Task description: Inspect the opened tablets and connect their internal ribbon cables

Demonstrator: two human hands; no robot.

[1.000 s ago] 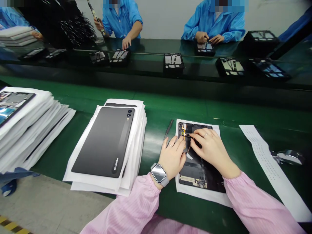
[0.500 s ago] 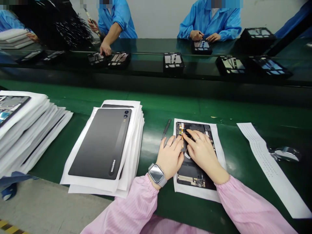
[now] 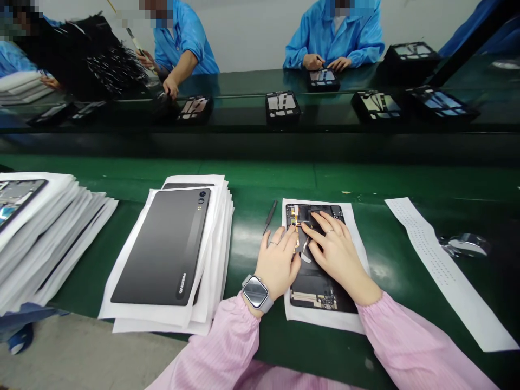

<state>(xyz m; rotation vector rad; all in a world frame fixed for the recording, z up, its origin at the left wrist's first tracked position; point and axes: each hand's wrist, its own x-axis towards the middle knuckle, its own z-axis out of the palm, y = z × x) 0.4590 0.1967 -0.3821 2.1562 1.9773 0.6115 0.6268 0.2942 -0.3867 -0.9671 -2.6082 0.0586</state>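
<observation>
An opened tablet (image 3: pixel 311 284) with its black inside facing up lies on a white sheet (image 3: pixel 359 260). My left hand (image 3: pixel 276 262), wearing a watch (image 3: pixel 255 292), rests over its left edge with fingers stretched out. From the right, my right hand (image 3: pixel 335 252) reaches across the tablet, its index finger extended to a spot near the orange flex cable (image 3: pixel 297 216). Neither hand visibly grips anything, and the fingers cover part of the inside. A dark slim hand tool (image 3: pixel 270 215) lies just left of the sheet.
A stack of closed dark tablets (image 3: pixel 162 244) between white sheets stands left, with another sheet stack (image 3: pixel 60 238) beyond. At right lie a perforated white strip (image 3: pixel 442 271) and a shiny metallic object (image 3: pixel 467 245). Co-workers in blue (image 3: pixel 335 35) sit behind a raised shelf holding dark devices (image 3: pixel 283 105).
The camera view has shifted slightly. My fingertips, close together before, are now a little apart over the tablet. In the background, a co-worker's hand has tilted up a device on the shelf.
</observation>
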